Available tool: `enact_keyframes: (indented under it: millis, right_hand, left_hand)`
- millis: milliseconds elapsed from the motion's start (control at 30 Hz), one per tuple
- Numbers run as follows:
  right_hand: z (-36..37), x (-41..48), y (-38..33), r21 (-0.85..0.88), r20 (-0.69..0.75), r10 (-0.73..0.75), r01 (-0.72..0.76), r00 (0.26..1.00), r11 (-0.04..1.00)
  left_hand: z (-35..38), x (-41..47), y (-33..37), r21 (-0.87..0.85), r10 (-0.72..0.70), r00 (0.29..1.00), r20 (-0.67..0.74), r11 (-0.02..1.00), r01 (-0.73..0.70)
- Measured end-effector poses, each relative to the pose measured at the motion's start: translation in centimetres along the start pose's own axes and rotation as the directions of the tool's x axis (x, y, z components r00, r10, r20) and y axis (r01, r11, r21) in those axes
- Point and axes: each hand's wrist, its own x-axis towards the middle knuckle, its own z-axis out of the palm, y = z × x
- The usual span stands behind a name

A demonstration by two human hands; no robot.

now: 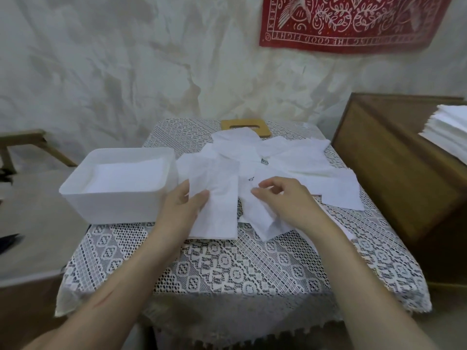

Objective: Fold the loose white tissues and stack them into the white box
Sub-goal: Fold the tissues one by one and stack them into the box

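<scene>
A white box [75,195] stands on the left of the small table, with flat white tissues [129,176] lying inside it. A heap of loose white tissues [285,160] spreads over the middle and right of the lace cloth. In front of the heap lies a folded tissue [217,215], and my left hand [182,208] grips its left edge, thumb on top. My right hand [285,200] rests with curled fingers on a crumpled tissue [262,221] beside it, fingertips pinching the paper.
A lace cloth [227,269] covers the table. A wooden lid with a slot [245,127] lies at the back, partly under tissues. A wooden cabinet [394,160] on the right bears a stack of white paper [447,132]. A red cloth [353,21] hangs on the wall.
</scene>
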Motion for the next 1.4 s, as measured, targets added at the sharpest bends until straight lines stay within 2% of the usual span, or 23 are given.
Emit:
enact_keyframes:
  millis: [67,267,333,433,467,533,567,600,633,733,833,933,1067,1233,1333,1400]
  right_hand:
    - [0.5,-0.3,-0.2,0.007,0.066,0.019,-0.020,0.998,1.000]
    - [0.8,-1.4,-1.0,0.203,0.223,-0.047,0.001,0.974,0.979]
    - [0.5,-1.6,-1.2,0.228,0.214,-0.088,0.038,0.973,0.973]
    - [-0.3,-2.0,-1.9,0.338,0.102,-0.128,0.087,0.987,0.937]
    - [-0.7,-2.2,-2.4,0.461,0.081,-0.120,0.070,0.989,0.884]
    - [-1.7,-2.3,-3.0,0.730,0.094,-0.092,-0.006,0.991,0.683]
    - [-2.2,-2.2,-2.9,0.794,0.094,-0.084,-0.024,0.992,0.607]
    - [-2.4,-2.2,-2.7,0.798,0.095,-0.072,-0.033,0.993,0.602]
    - [-2.4,-2.2,-2.3,0.755,0.095,-0.051,-0.039,0.994,0.655]
    - [-1.6,-2.2,-0.7,0.476,0.089,0.048,-0.085,0.995,0.875]
    - [-1.4,-1.8,0.7,0.297,0.029,0.119,-0.122,0.992,0.947]
    - [-2.0,-1.4,1.4,0.175,-0.029,0.126,-0.119,0.992,0.977]
    - [-2.2,-1.3,1.9,0.150,-0.003,0.140,-0.138,0.990,0.979]
    - [-2.6,-1.2,2.2,0.165,-0.082,0.086,-0.072,0.993,0.984]
    - [-2.8,-1.2,2.3,0.209,-0.092,0.074,-0.054,0.993,0.977]
    - [-2.7,-1.2,2.3,0.220,-0.072,0.051,-0.034,0.996,0.975]
  left_hand:
    - [0.0,-0.3,0.2,-0.003,-0.001,1.000,-0.007,1.000,0.001]
    - [-0.1,-0.7,0.7,-0.004,-0.003,1.000,-0.029,1.000,0.003]
    - [0.0,-0.9,0.8,-0.005,-0.001,1.000,-0.028,1.000,0.001]
    - [-0.2,-1.1,1.0,-0.018,-0.012,1.000,-0.014,1.000,0.012]
    - [-0.3,-1.1,1.0,-0.025,-0.019,1.000,-0.008,1.000,0.019]
    - [-0.4,-1.1,1.1,-0.041,-0.030,1.000,-0.004,0.999,0.030]
    - [-0.5,-1.1,1.1,-0.052,-0.036,0.999,-0.008,0.998,0.036]
    - [-0.4,-1.1,1.1,-0.060,-0.041,0.999,-0.011,0.997,0.040]
    - [-0.3,-1.1,1.2,-0.065,-0.044,0.999,-0.012,0.997,0.043]
    - [0.0,-1.2,1.1,-0.077,-0.065,0.998,-0.012,0.995,0.064]
    - [0.2,-1.0,0.9,-0.067,-0.071,0.997,-0.019,0.995,0.070]
    - [0.4,-0.9,0.7,-0.055,-0.076,0.997,-0.024,0.996,0.074]
    - [0.8,-0.7,0.5,-0.060,-0.076,0.997,-0.020,0.995,0.075]
    - [0.8,-0.4,0.2,-0.005,-0.082,0.997,-0.018,0.997,0.082]
    - [0.8,-0.3,0.1,0.084,-0.063,0.998,-0.009,0.994,0.063]
    - [0.6,-0.3,-0.3,0.217,0.009,1.000,0.014,0.976,-0.012]
